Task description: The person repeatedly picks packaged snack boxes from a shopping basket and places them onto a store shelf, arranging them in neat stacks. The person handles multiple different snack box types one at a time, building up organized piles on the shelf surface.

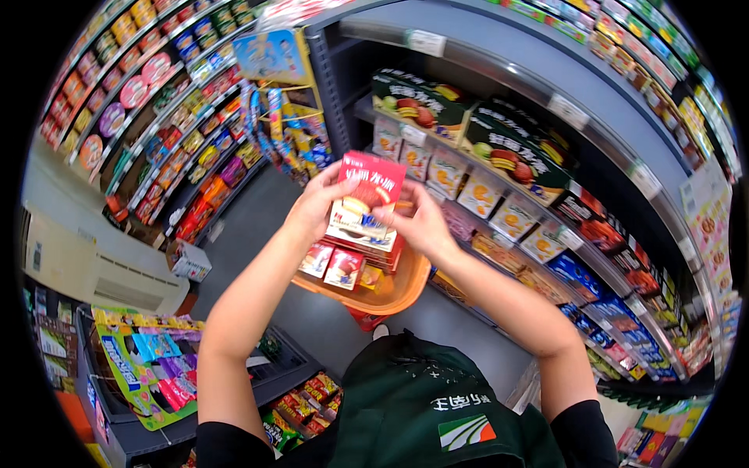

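A red and cream snack carton point(373, 182) with a picture of round cakes is held up in front of me, above an orange plastic basket point(404, 301). My left hand point(313, 207) grips its left side, the thumb lying on the front face. On the right side, my right hand point(424, 222) has its thumb against the lower front and its fingers curled behind. Below the carton, more red cartons are stacked in the basket, partly hidden. Smaller red and white cartons point(344, 269) lie nearer to me, beside a yellow packet point(371, 276).
Dark green gift boxes point(515, 152) and white cartons point(483, 192) fill the shelf at right. Hanging snack packets point(281, 128) occupy the shelf end. Instant-noodle shelves point(158, 70) curve along the left. A snack display stand point(152, 368) is at lower left, a white carton point(188, 260) on the floor.
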{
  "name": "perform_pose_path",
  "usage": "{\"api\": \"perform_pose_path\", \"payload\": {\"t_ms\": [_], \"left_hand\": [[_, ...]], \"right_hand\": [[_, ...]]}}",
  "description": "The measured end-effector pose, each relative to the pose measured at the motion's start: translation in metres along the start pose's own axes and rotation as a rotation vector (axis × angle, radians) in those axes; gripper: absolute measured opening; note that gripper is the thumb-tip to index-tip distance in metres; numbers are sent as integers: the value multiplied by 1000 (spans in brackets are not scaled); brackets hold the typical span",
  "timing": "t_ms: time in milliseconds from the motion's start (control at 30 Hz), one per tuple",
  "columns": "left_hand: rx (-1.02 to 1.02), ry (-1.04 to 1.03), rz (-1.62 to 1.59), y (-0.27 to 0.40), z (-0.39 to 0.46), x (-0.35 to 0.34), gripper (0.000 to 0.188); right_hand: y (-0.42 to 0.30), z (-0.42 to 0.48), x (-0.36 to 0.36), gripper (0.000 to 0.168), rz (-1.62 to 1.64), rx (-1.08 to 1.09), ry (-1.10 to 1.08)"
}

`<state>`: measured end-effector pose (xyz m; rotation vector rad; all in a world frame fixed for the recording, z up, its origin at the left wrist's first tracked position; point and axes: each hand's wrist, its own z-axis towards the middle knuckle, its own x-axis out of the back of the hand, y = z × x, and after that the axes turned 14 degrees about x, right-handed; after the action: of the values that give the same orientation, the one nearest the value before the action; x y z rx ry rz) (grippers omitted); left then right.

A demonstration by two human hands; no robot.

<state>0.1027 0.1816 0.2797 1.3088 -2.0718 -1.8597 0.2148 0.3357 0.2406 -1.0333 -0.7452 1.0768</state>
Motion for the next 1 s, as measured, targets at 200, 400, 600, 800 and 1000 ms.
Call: {"api": "perform_pose_path", "payload": {"t_ms": [200,400,600,800,1000], "left_hand": [[230,342,-166,-57,-39,115,43],[221,572,-44,-115,-49,199,41],[160,542,169,-137,-52,224,42],[126,568,370,-163,-40,251,49],[127,708,752,-141,-37,229,49]], "right_hand": [[48,-18,-100,66,323,-558,-109],[128,-35,-153,58,194,-788,-178],[172,-40,-176,47,191,-880,-120],[202,-43,-186,46,143,-859,-52],[192,-46,-180,51,47,-741,74]]}}
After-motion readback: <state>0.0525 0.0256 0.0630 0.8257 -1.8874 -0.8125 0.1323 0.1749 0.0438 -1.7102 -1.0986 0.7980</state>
